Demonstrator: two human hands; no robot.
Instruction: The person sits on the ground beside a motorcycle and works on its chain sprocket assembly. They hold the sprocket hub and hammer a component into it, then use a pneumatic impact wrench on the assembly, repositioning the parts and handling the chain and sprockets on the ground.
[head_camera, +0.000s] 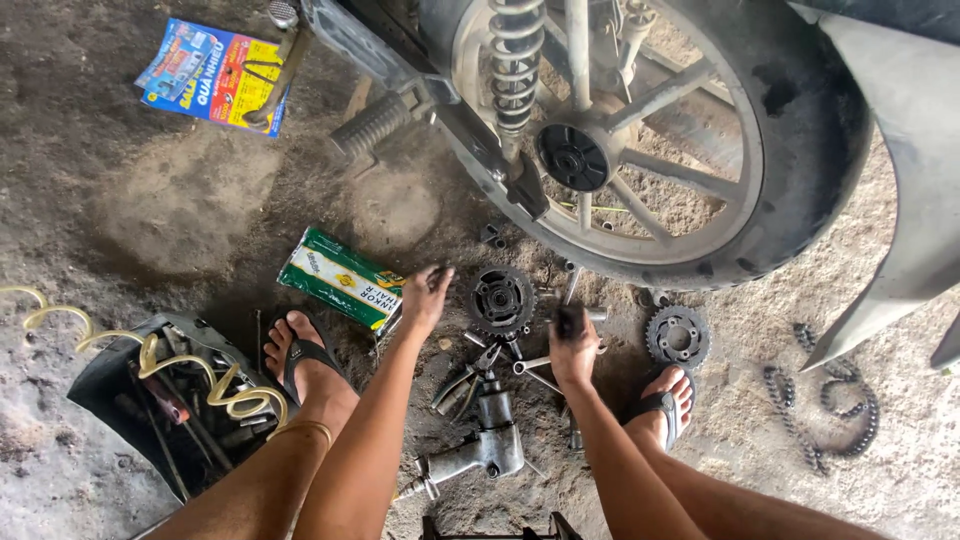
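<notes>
Below the rear wheel (640, 150), on the dirt floor (180, 200), your left hand (425, 295) hovered spread open just beside the dark sprocket hub (500, 298). Your right hand (573, 345) was closed on a small dark part (568, 322), near the toothed sprocket (677, 337).

I have one view only, from the head camera, looking steeply down past my knees at the dirt floor. It sits close above the wheel (640, 140), which fills the top; the tool bag (150, 400) lies lower left of it.
</notes>
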